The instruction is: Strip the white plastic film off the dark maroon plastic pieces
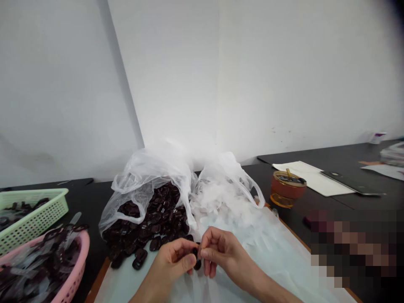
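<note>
Near the front of the white-covered board (126, 286), my left hand (175, 261) pinches a small dark glossy piece (198, 264) between thumb and fingers. My right hand (224, 254) meets it from the other side, its thumb and fingertips closed at the same piece; whether they grip the piece itself or something thin on it cannot be made out. Behind my left hand, many similar dark pieces (151, 225) spill from a clear plastic bag (126, 185). Beyond my right hand lies a second plastic bag (227, 181) with whitish, translucent bits around its mouth.
At the left stand a green perforated basket (47, 212) and a pink basket (82, 256), both holding dark pieces and clear strips. On the right are an amber bowl (287, 193), white paper (328, 185) and a dark flat device (350, 183). A wall (189, 75) rises behind the black table.
</note>
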`<action>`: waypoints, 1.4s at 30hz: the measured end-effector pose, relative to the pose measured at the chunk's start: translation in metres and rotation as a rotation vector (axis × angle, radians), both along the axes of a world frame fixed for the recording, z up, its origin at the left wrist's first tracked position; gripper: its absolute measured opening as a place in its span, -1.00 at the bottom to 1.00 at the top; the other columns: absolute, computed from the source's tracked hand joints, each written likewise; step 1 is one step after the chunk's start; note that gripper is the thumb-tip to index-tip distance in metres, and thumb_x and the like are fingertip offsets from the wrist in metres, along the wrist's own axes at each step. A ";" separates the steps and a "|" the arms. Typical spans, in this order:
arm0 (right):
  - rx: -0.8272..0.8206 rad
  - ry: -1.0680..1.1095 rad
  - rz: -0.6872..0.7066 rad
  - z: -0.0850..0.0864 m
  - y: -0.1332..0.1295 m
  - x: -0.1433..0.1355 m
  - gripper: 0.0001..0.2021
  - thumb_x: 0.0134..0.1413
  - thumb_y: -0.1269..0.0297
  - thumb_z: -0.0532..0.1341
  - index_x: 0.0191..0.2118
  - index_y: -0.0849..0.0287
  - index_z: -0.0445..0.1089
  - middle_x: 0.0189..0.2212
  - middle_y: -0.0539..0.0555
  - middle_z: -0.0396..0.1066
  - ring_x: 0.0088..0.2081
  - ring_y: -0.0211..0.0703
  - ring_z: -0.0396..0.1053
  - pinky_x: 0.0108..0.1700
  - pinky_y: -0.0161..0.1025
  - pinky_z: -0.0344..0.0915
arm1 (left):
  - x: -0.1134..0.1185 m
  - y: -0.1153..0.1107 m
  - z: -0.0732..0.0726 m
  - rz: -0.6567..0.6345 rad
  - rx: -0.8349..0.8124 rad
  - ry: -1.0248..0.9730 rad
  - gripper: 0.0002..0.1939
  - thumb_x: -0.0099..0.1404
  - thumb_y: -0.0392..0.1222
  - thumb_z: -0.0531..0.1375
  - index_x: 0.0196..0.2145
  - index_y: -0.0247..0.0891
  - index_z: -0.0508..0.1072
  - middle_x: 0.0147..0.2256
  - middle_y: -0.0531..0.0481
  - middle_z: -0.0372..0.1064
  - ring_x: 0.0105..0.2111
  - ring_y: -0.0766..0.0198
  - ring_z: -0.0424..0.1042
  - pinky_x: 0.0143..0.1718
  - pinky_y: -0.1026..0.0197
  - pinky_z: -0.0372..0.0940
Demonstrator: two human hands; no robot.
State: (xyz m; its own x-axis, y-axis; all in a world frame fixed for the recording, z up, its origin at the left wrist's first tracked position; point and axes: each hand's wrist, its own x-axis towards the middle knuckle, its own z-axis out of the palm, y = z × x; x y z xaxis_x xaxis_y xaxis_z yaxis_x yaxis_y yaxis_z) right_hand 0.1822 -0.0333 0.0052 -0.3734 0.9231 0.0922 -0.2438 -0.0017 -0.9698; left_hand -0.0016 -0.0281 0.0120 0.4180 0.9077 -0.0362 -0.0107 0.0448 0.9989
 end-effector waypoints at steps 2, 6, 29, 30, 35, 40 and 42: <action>0.000 -0.010 0.009 0.001 -0.002 -0.002 -0.68 -0.04 0.09 0.36 -0.41 0.21 0.27 -0.69 -0.09 0.35 -0.67 -0.32 0.31 -0.58 -0.38 0.26 | 0.000 0.000 -0.001 0.000 0.007 0.012 -0.63 0.06 0.04 0.36 -0.29 -0.31 0.59 -0.52 0.03 0.42 -0.52 0.35 0.29 -0.43 0.27 0.16; 0.082 -0.078 -0.052 0.004 -0.006 -0.004 -0.75 0.09 0.15 0.27 -0.40 0.19 0.25 -0.68 -0.11 0.32 -0.66 -0.36 0.26 -0.57 -0.41 0.21 | 0.001 0.000 -0.005 0.015 -0.001 -0.008 -0.65 0.04 0.01 0.37 -0.29 -0.29 0.57 -0.50 0.03 0.44 -0.49 0.32 0.32 -0.39 0.25 0.21; -0.072 0.097 -0.155 0.003 0.002 -0.006 -0.57 -0.16 -0.03 0.39 -0.43 0.19 0.24 -0.61 -0.05 0.43 -0.70 -0.35 0.30 -0.68 -0.42 0.23 | 0.010 0.000 -0.013 0.056 -0.031 -0.136 -0.67 -0.01 -0.04 0.42 -0.41 -0.26 0.43 -0.53 0.10 0.43 -0.50 0.37 0.32 -0.41 0.29 0.15; -0.063 0.084 -0.160 0.003 0.001 -0.006 -0.59 -0.15 -0.02 0.39 -0.43 0.21 0.27 -0.62 -0.05 0.42 -0.68 -0.34 0.32 -0.65 -0.41 0.26 | 0.010 0.000 -0.012 0.066 -0.023 -0.134 -0.67 -0.02 -0.03 0.43 -0.42 -0.26 0.43 -0.54 0.11 0.41 -0.51 0.37 0.31 -0.42 0.30 0.14; -0.013 0.035 -0.141 0.008 -0.005 -0.008 -0.69 -0.09 0.12 0.40 -0.38 0.25 0.39 -0.68 -0.08 0.36 -0.64 -0.36 0.29 -0.55 -0.40 0.27 | 0.011 0.000 -0.011 0.114 -0.041 -0.181 -0.64 -0.07 -0.06 0.46 -0.43 -0.25 0.41 -0.55 0.13 0.40 -0.50 0.35 0.33 -0.42 0.29 0.16; 0.009 0.008 -0.131 0.014 -0.010 -0.010 -0.70 -0.27 0.24 0.49 -0.43 0.24 0.43 -0.61 -0.09 0.37 -0.59 -0.39 0.26 -0.52 -0.43 0.24 | 0.013 -0.001 -0.011 0.103 -0.043 -0.198 -0.65 -0.08 -0.11 0.47 -0.45 -0.26 0.40 -0.54 0.12 0.40 -0.49 0.34 0.33 -0.42 0.28 0.17; 0.001 0.000 -0.134 0.014 -0.009 -0.009 -0.71 -0.28 0.25 0.50 -0.45 0.24 0.43 -0.63 -0.10 0.35 -0.60 -0.39 0.24 -0.54 -0.44 0.22 | 0.012 -0.001 -0.010 0.129 -0.040 -0.175 -0.65 -0.09 -0.11 0.47 -0.44 -0.26 0.41 -0.54 0.12 0.40 -0.49 0.34 0.33 -0.42 0.28 0.17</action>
State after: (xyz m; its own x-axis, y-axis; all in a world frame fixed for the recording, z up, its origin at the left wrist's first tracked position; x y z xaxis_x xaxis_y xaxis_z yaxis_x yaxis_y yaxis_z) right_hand 0.1734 -0.0426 0.0188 -0.2464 0.9647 0.0933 -0.2414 0.0322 -0.9699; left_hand 0.0100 -0.0292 0.0017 0.3018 0.9533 -0.0098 -0.1921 0.0709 0.9788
